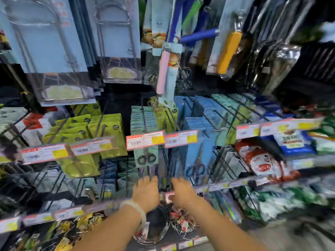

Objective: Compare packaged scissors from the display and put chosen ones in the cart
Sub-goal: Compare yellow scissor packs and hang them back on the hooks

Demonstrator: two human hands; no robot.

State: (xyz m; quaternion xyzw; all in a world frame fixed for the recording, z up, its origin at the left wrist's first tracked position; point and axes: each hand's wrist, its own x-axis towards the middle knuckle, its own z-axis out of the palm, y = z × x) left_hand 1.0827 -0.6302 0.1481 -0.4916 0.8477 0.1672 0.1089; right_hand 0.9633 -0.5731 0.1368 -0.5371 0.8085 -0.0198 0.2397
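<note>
Packaged scissors hang on wire pegs in front of me: a teal card with black-handled scissors [146,157] and a blue card with dark-handled scissors [196,166] to its right. My left hand [146,192] and my right hand [183,192] both reach into the peg row just below these, around a dark, blurred pack [165,171] between them. The fingertips are hidden among the packs, so I cannot tell if either hand holds anything. No cart is in view.
Yellow-green packs [107,131] hang at the left, rows of blue packs [208,113] at the right. Price tags [145,140] line the peg ends. Wire whisks [157,223] hang below my wrists. Long utensils hang above. Red-and-white bags [261,163] sit at the right.
</note>
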